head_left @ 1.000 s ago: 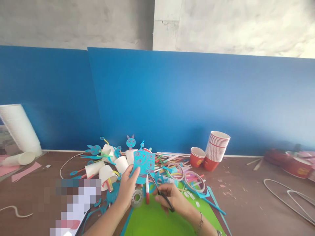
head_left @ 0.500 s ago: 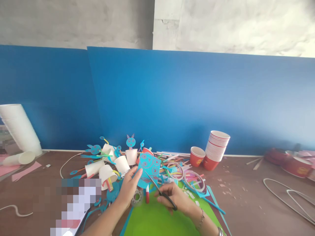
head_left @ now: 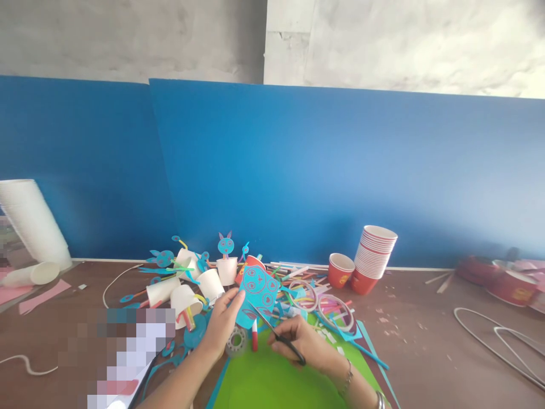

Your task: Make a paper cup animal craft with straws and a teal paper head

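My left hand (head_left: 225,322) pinches the left edge of a piece of blue paper (head_left: 263,284) with red drawn circles, hearts and a face on it. My right hand (head_left: 300,342) has its fingers in the black handles of a pair of scissors (head_left: 281,339). The scissor blades reach up and left over the lower part of the paper. Under the hands lies a green sheet (head_left: 272,380), with a red and white marker (head_left: 255,336) and a roll of clear tape (head_left: 237,341) close to my left wrist.
White paper cups (head_left: 210,286) with blue paper animals and straws crowd the left. Rolls of tape (head_left: 336,314) lie among scraps at centre right. A stack of paper cups (head_left: 374,255) stands behind, near a red cup (head_left: 340,271). A cable (head_left: 477,329) curls at right.
The blue paper has turned slightly in my left hand, its lower edge shifting a little. My right hand and the scissors stay almost in place.
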Available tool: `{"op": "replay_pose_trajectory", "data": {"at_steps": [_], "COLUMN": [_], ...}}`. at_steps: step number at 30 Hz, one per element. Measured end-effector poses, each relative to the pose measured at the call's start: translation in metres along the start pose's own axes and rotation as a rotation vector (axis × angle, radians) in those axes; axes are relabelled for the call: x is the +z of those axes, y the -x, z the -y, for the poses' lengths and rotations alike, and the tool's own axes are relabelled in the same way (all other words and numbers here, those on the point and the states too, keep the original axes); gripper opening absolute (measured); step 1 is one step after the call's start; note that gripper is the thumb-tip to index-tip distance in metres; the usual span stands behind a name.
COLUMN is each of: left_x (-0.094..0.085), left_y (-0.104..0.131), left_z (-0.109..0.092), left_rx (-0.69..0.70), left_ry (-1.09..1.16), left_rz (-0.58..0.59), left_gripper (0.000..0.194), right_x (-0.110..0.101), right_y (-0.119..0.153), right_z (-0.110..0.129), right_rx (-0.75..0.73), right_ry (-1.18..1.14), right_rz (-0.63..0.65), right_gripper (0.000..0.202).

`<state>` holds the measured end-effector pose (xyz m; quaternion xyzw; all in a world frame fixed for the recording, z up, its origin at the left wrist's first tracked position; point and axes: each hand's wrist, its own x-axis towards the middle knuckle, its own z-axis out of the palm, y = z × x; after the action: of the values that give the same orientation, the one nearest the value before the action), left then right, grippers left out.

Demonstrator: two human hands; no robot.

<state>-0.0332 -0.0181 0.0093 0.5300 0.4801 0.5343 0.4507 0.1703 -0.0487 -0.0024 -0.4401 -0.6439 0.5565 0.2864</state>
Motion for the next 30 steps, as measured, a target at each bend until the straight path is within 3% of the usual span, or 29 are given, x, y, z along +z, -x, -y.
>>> {"op": "replay_pose_trajectory", "data": {"at_steps": [13, 30], "left_x": [0.002, 0.011], "left_y": [0.003, 0.010], "left_z": [-0.003, -0.002], "left_rx": [-0.056, -0.037], "left_ry": [0.128, 0.110], "left_rz": [0.039, 0.108], "left_gripper": [0.043, 0.046], "right_x": [0.002, 0.006], "right_y": [-0.004, -0.007], "right_z": [-0.006, -0.009], "right_rx": [0.007, -0.027], "right_ry": [-0.018, -0.048], "right_rz": [-0.003, -0.033], "right_gripper": [0.013, 0.023]}}
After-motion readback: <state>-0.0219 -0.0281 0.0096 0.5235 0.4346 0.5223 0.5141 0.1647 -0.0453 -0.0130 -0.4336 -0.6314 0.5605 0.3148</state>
